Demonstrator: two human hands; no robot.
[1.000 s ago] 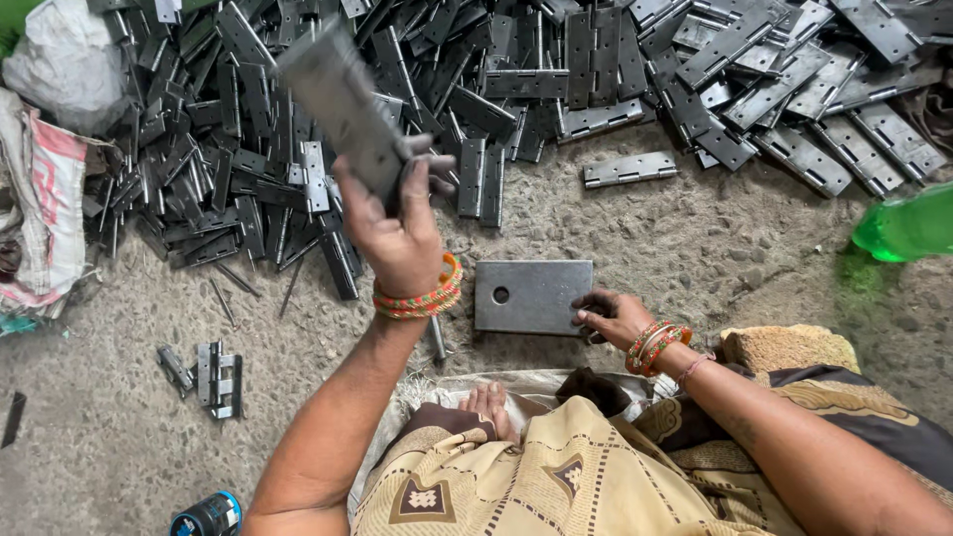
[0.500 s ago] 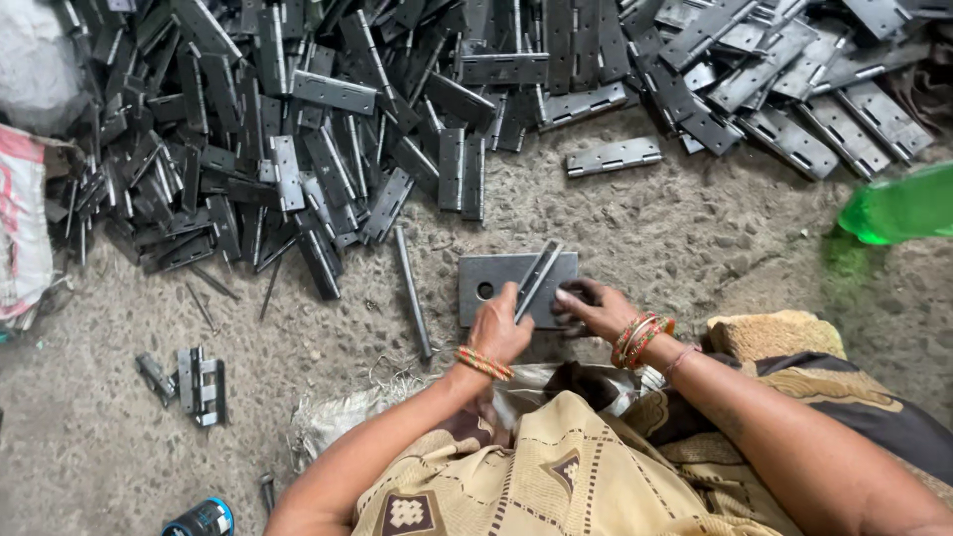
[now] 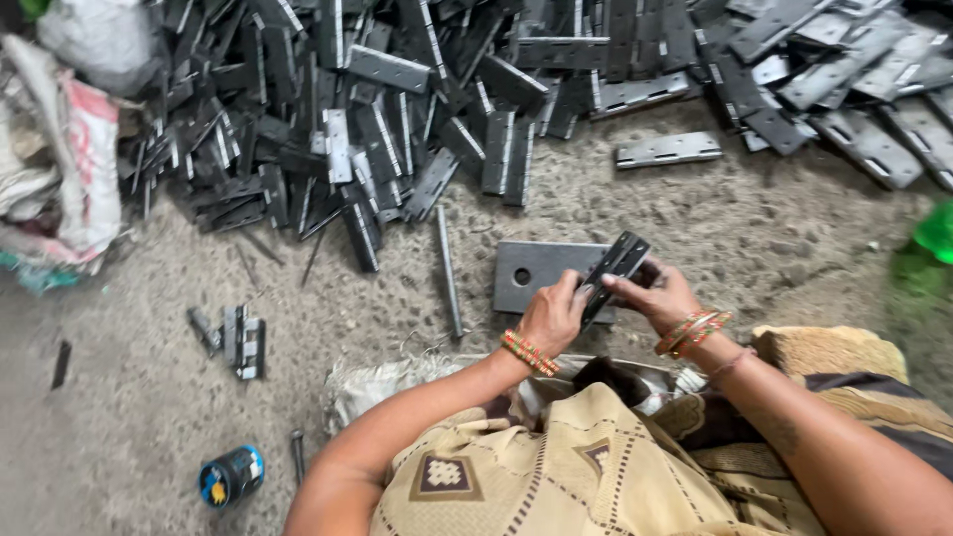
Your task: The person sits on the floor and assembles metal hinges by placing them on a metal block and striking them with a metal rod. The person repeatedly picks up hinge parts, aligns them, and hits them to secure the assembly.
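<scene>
Both hands meet over a flat grey steel plate [image 3: 531,270] with one hole, lying on the ground in front of me. My left hand [image 3: 552,315] grips the near end of a dark metal hinge [image 3: 615,266], which is tilted up to the right. My right hand [image 3: 658,295] holds the same hinge from the right side, fingers closed around it. Both wrists wear orange and green bangles. A thin steel rod [image 3: 448,271] lies on the ground just left of the plate.
A big heap of dark metal hinges [image 3: 417,109] covers the far ground. One hinge [image 3: 668,149] lies apart. A few small hinge parts [image 3: 242,339] and a blue round tin [image 3: 231,475] lie at the left. Sacks [image 3: 62,149] sit far left, a green bottle [image 3: 928,243] far right.
My left hand came down from the air with a hinge and brought it to the plate. My right hand now grips that hinge too.
</scene>
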